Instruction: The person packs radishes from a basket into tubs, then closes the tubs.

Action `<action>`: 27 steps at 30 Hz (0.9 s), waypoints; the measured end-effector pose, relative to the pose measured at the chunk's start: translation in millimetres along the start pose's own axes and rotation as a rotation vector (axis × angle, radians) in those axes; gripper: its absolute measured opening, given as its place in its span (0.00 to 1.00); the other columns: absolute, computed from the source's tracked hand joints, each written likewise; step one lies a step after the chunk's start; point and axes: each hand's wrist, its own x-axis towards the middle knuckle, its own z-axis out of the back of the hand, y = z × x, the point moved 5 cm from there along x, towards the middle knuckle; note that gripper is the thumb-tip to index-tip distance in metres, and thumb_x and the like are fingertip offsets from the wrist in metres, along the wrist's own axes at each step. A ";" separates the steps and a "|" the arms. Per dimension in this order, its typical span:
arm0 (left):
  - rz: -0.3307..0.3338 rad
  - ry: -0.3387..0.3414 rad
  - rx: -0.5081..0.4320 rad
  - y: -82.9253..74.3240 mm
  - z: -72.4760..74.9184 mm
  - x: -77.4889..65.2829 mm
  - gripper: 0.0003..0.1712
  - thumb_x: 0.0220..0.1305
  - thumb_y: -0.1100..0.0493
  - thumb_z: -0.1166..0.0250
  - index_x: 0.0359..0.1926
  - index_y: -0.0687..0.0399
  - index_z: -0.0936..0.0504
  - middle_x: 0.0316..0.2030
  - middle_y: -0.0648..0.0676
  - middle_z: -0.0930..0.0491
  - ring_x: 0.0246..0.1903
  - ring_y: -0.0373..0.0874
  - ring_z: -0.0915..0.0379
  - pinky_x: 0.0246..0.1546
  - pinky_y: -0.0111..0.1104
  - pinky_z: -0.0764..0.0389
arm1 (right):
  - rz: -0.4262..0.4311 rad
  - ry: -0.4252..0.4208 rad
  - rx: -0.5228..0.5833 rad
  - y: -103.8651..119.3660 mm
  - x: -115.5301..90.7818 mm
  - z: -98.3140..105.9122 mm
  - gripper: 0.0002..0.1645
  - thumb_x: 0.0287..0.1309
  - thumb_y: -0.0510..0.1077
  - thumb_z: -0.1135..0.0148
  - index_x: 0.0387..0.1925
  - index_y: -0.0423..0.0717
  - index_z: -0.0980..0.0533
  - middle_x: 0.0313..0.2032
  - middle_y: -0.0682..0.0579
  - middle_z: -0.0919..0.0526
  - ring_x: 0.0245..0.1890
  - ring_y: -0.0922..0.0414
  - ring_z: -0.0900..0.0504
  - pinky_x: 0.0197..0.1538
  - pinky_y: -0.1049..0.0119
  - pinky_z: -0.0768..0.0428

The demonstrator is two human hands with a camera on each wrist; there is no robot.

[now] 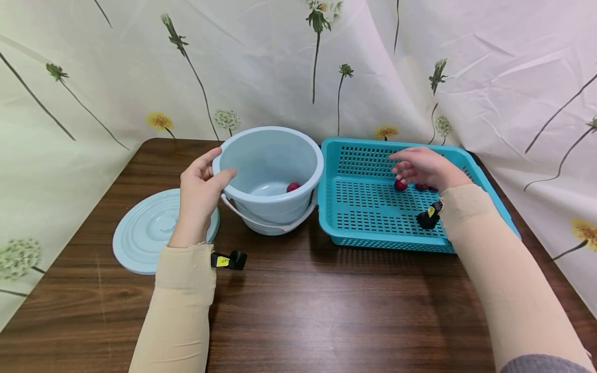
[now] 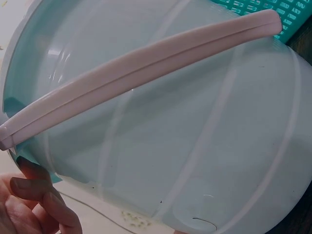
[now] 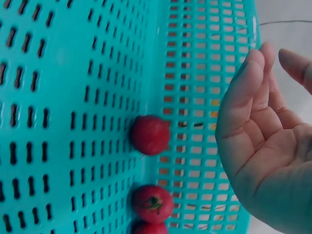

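Note:
My left hand (image 1: 200, 189) holds the left rim of a light blue bucket (image 1: 275, 207), its thumb over the inner side and its fingers outside. One small red tomato (image 1: 293, 187) lies on the bucket's floor. The bucket's pale handle (image 2: 146, 63) hangs down across its front. Over the turquoise basket (image 1: 330, 207), my right hand (image 1: 426, 165) hovers with fingers loosely bent and nothing in it. Below it several red tomatoes (image 3: 151, 135) lie in the basket along its back wall; one shows a green stem end (image 3: 154, 203). The hand partly hides them in the head view.
A round light blue lid (image 1: 140, 238) lies flat on the brown wooden table (image 1: 326, 311), left of the bucket and partly behind my left wrist. The basket stands close at the bucket's right. Behind the table hangs a white cloth (image 1: 270, 62) with dandelion prints.

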 end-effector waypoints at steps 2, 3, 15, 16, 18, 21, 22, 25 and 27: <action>0.001 -0.001 -0.002 0.0 -0.1 -0.1 0.34 0.61 0.60 0.34 0.69 0.48 0.28 0.26 0.42 0.23 0.28 0.35 0.30 0.26 0.21 0.26 | -0.011 -0.002 -0.015 -3.0 0.3 1.5 0.36 0.73 0.54 0.49 0.73 0.41 0.44 0.30 0.60 0.18 0.29 0.62 0.20 0.42 0.66 0.19; 0.000 -0.002 -0.001 -0.1 -0.1 -0.1 0.34 0.61 0.60 0.34 0.69 0.48 0.28 0.25 0.42 0.23 0.27 0.35 0.30 0.26 0.21 0.26 | -0.020 -0.005 -0.018 -4.7 0.7 2.5 0.36 0.73 0.54 0.50 0.73 0.41 0.44 0.30 0.60 0.18 0.29 0.62 0.20 0.42 0.66 0.19; -0.017 -0.006 -0.014 -1.0 -0.4 -0.5 0.34 0.61 0.61 0.34 0.69 0.50 0.28 0.25 0.42 0.23 0.26 0.34 0.30 0.25 0.21 0.26 | -0.090 0.057 -0.161 -26.6 9.0 8.0 0.39 0.73 0.52 0.49 0.74 0.38 0.48 0.32 0.56 0.16 0.32 0.60 0.18 0.45 0.62 0.17; -0.017 -0.007 -0.015 -1.1 -0.3 -0.5 0.34 0.61 0.61 0.34 0.69 0.50 0.28 0.25 0.42 0.23 0.26 0.34 0.30 0.25 0.21 0.26 | -0.095 0.066 -0.163 -27.8 9.8 8.3 0.39 0.73 0.52 0.49 0.75 0.38 0.48 0.33 0.56 0.16 0.32 0.60 0.18 0.45 0.62 0.17; -0.015 -0.007 -0.015 -1.0 -0.1 -0.4 0.34 0.61 0.60 0.34 0.69 0.50 0.28 0.25 0.42 0.23 0.26 0.34 0.30 0.25 0.21 0.27 | -0.109 0.076 -0.169 -29.4 10.4 8.8 0.39 0.73 0.52 0.49 0.75 0.38 0.49 0.33 0.56 0.17 0.32 0.60 0.17 0.45 0.61 0.17; -0.013 -0.006 -0.011 -0.9 0.0 -0.3 0.34 0.61 0.60 0.34 0.69 0.49 0.28 0.24 0.42 0.24 0.25 0.34 0.31 0.24 0.21 0.27 | -0.136 0.088 -0.175 -30.5 9.5 8.4 0.40 0.74 0.51 0.51 0.76 0.39 0.52 0.34 0.55 0.16 0.33 0.59 0.17 0.46 0.61 0.17; -0.012 -0.005 -0.010 -0.9 0.0 -0.3 0.34 0.61 0.60 0.34 0.69 0.49 0.28 0.24 0.42 0.24 0.25 0.34 0.31 0.23 0.21 0.27 | -0.146 0.092 -0.177 -31.0 9.2 8.1 0.40 0.74 0.51 0.51 0.77 0.39 0.53 0.35 0.54 0.16 0.34 0.59 0.16 0.46 0.61 0.17; -0.012 -0.004 -0.004 -0.9 -0.3 -0.5 0.34 0.61 0.60 0.34 0.69 0.49 0.28 0.24 0.42 0.24 0.25 0.34 0.31 0.24 0.21 0.27 | -0.169 0.105 -0.183 -32.8 8.7 7.1 0.41 0.75 0.52 0.53 0.78 0.40 0.56 0.38 0.51 0.15 0.34 0.58 0.16 0.46 0.61 0.16; -0.013 -0.004 -0.004 -0.8 -0.4 -0.6 0.34 0.61 0.60 0.34 0.69 0.49 0.28 0.24 0.42 0.24 0.25 0.34 0.31 0.24 0.22 0.27 | -0.183 0.115 -0.183 -33.8 8.4 6.2 0.43 0.75 0.52 0.54 0.78 0.42 0.60 0.41 0.49 0.15 0.34 0.58 0.16 0.46 0.61 0.16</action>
